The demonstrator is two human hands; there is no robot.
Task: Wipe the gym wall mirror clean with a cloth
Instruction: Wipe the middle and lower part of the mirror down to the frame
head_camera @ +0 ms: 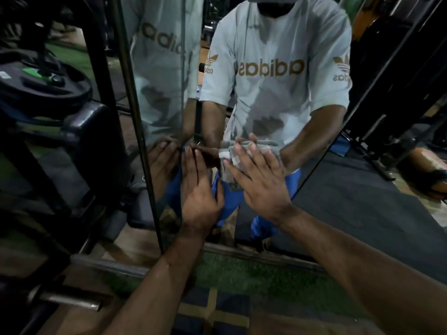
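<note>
The cloth (238, 163), grey and crumpled, sits flat against the lower part of the wall mirror (278, 105), pinned there by the right hand (256, 182) with fingers spread straight. The left hand (197, 187) rests open on the glass just beside it, holding nothing. Wiping looks underway; streaks are hard to judge in this dim view, and the upper panel probably remains

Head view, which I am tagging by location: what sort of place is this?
Most likely a gym: a black weight plate on a rack at left, a large wall mirror, and cable-machine frames reflected in it.
</note>
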